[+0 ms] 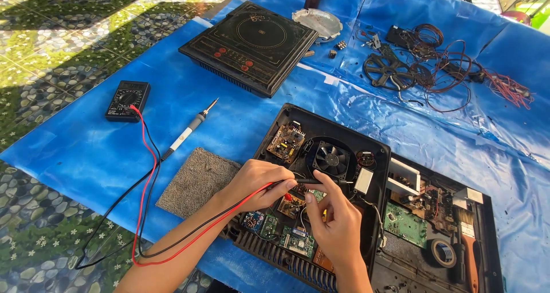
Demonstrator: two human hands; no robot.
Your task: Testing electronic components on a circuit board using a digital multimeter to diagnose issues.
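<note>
over the open cooker [321, 155], both hands' fingers [286, 181] on probes [312, 181]

The multimeter [127, 100] lies left of the soldering iron [189, 130], with the mat [197, 181] below it.

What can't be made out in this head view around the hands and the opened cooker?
- Probe tips and the contact spot: hidden by the left hand and right hand.
- Circuit boards under the hands in the opened cooker: partly covered; parts too small to identify.
- Multimeter dial setting: too small.
- Second open unit at right: cut off by the bottom edge.
- Both forearms: cut off by the bottom edge.
</note>
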